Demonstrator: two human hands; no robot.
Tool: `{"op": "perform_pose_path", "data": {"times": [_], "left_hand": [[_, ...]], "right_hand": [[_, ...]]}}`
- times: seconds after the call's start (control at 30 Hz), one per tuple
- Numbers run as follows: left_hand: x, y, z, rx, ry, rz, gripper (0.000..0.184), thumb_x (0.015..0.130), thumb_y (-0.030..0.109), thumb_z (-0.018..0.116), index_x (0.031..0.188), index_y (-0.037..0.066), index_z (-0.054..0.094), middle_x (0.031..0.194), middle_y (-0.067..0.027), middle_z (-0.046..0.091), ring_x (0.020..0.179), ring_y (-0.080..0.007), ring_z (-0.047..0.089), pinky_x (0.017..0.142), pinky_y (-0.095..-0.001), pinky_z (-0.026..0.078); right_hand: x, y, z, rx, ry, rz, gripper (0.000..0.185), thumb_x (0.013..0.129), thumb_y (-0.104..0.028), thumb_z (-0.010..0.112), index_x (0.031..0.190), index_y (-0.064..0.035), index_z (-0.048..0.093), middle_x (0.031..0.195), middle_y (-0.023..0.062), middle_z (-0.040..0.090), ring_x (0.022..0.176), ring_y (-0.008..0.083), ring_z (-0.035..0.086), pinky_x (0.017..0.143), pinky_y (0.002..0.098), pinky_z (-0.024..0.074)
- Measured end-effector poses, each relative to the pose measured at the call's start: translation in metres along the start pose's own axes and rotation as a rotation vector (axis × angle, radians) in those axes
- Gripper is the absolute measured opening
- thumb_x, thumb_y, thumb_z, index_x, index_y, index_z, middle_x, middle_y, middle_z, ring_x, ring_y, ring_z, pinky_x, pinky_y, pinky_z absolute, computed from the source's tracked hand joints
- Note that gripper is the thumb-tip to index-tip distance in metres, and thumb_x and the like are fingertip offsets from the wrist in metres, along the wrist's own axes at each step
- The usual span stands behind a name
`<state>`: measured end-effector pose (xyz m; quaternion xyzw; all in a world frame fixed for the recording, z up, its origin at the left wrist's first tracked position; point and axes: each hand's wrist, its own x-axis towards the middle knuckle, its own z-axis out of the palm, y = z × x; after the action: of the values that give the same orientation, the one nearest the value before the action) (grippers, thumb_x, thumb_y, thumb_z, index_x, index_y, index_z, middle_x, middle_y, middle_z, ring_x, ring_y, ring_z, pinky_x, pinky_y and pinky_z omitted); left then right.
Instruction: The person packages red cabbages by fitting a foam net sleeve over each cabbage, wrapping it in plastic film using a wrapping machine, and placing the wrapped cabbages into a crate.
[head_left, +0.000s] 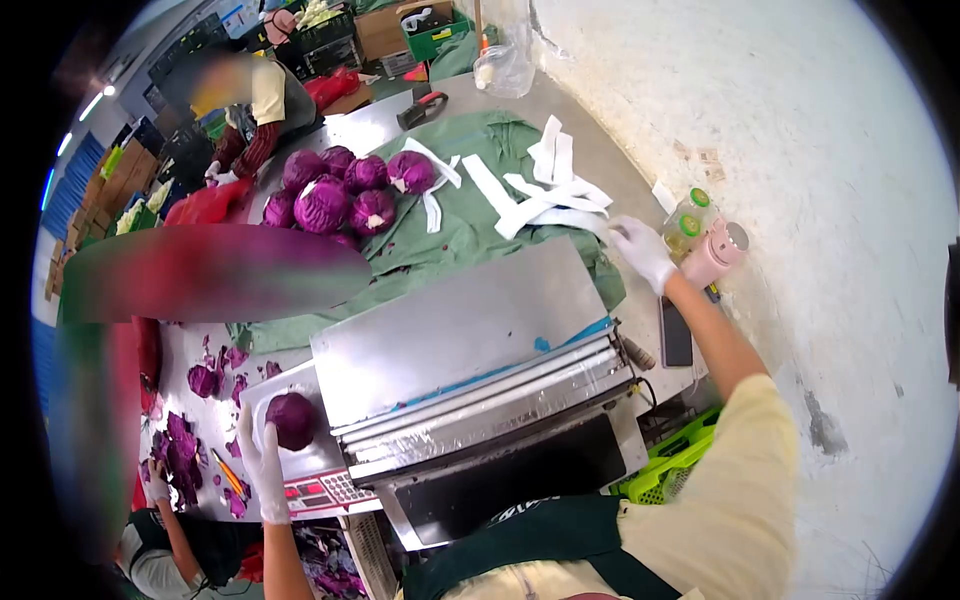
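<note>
A red cabbage (292, 421) sits on the metal scale (322, 459), whose keypad and red display face me. My left hand (262, 462), in a white glove, is at the cabbage's left side with its fingers stretched out and apart; the thumb is close to or touching it. Off to the right, my gloved right hand (643, 252) pinches the end of one white strip (572, 218) from a loose pile. That pile lies on a green cloth (470, 150). Between my hands stands a film-wrapping machine (460, 330) with a flat metal top.
Several red cabbages (322, 205) are heaped on the cloth. A phone (676, 333), pink bottle (716, 252) and glass jars (688, 222) stand by the wall. Left lie purple leaves (180, 455) and an orange knife (228, 472). Co-workers are at the left; a blurred shape covers part of the view.
</note>
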<state>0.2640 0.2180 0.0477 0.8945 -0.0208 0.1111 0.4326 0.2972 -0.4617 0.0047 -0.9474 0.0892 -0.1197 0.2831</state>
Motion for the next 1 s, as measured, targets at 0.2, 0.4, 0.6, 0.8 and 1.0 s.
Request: {"op": "perform_pose_path", "data": {"times": [0.2, 0.4, 0.6, 0.8, 1.0], "left_hand": [[-0.046, 0.007, -0.015, -0.100, 0.064, -0.259, 0.040, 0.095, 0.006, 0.051, 0.134, -0.004, 0.045, 0.129, -0.0153, 0.053, 0.119, -0.0216, 0.051, 0.103, -0.0322, 0.038], [-0.074, 0.043, -0.015, -0.133, 0.156, -0.346, 0.037, 0.095, 0.006, 0.052, 0.131, -0.003, 0.049, 0.110, -0.0082, 0.063, 0.105, -0.0140, 0.057, 0.097, -0.0265, 0.041], [-0.055, 0.160, 0.040, -0.305, 0.049, -0.119, 0.040, 0.090, -0.003, 0.051, 0.130, -0.003, 0.050, 0.111, -0.0120, 0.063, 0.103, -0.0181, 0.060, 0.095, -0.0298, 0.045], [-0.065, 0.223, 0.123, -0.325, 0.024, 0.419, 0.073, 0.074, 0.005, 0.076, 0.138, 0.004, 0.042, 0.142, -0.0130, 0.042, 0.128, -0.0251, 0.044, 0.107, -0.0378, 0.034], [-0.109, 0.212, 0.127, -0.922, -0.106, -0.040, 0.029, 0.089, 0.005, 0.062, 0.117, -0.002, 0.057, 0.100, -0.0090, 0.065, 0.094, -0.0131, 0.062, 0.083, -0.0251, 0.050]], "right_hand": [[0.143, 0.027, 0.089, -0.177, -0.096, -0.108, 0.031, 0.086, -0.030, 0.055, 0.113, -0.0185, 0.065, 0.112, 0.0119, 0.063, 0.109, 0.0326, 0.057, 0.090, 0.0430, 0.0468], [0.173, 0.020, 0.095, -0.361, -0.174, -0.034, 0.036, 0.081, -0.030, 0.061, 0.114, -0.0139, 0.062, 0.112, 0.0169, 0.060, 0.103, 0.0355, 0.058, 0.091, 0.0436, 0.0471], [0.063, -0.120, -0.010, 0.720, -0.447, -0.138, 0.037, 0.088, -0.026, 0.062, 0.109, 0.0031, 0.056, 0.090, 0.0069, 0.060, 0.082, 0.0169, 0.059, 0.074, 0.0313, 0.0501], [-0.095, -0.217, -0.036, 1.300, -1.338, 0.225, 0.040, 0.093, -0.040, 0.053, 0.096, -0.0009, 0.058, 0.079, 0.0030, 0.058, 0.057, 0.0101, 0.055, 0.047, 0.0211, 0.0427], [-0.159, -0.224, -0.018, 0.903, -1.527, 0.230, 0.053, 0.093, -0.054, 0.046, 0.090, -0.0027, 0.059, 0.073, 0.0053, 0.061, 0.053, 0.0113, 0.055, 0.049, 0.0232, 0.0455]]}}
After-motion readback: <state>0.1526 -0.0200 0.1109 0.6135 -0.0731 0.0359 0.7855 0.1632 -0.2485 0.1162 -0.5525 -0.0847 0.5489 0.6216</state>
